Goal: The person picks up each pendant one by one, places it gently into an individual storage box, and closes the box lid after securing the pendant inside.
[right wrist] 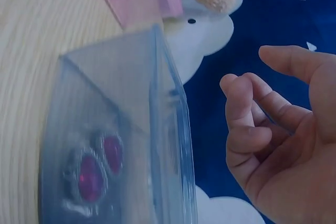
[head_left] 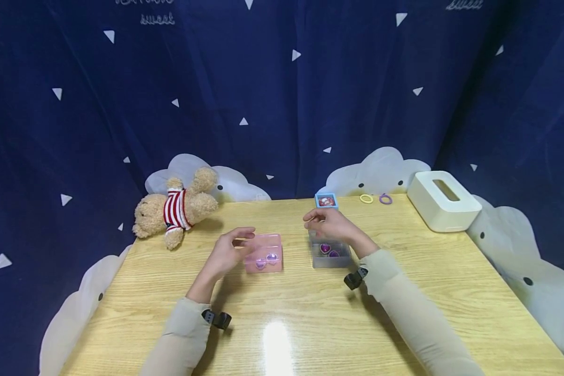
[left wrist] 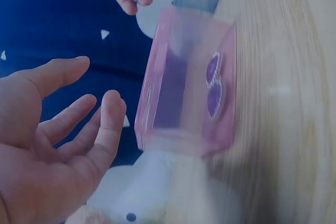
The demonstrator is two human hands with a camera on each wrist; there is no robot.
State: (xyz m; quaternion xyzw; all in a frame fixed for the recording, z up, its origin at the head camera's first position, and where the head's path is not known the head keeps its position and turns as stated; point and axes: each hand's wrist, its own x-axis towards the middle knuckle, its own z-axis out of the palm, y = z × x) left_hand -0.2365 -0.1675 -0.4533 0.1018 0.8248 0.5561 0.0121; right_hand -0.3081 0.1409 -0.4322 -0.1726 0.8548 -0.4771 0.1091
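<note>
My left hand (head_left: 227,252) hovers at the left edge of a translucent pink box (head_left: 265,240), fingers apart and loosely bent, with nothing in them. Two purple heart-shaped gems (left wrist: 214,99) with beaded pale rims lie inside that box. Over the far side of a translucent grey-blue box (head_left: 326,263) hangs my right hand (head_left: 331,224). Its thumb stands away from the bent fingers, and the right wrist view shows nothing held. Two magenta-purple gems (right wrist: 90,178) with pale rims lie in the grey-blue box. Part of this box is hidden behind the right hand in the head view.
Behind the right hand sits a small blue-rimmed square box (head_left: 326,201) with something red inside. A yellow ring (head_left: 366,199) and a purple ring (head_left: 385,199) lie farther right, near a white tissue box (head_left: 444,201). A teddy bear (head_left: 176,209) in a striped shirt lies at the back left.
</note>
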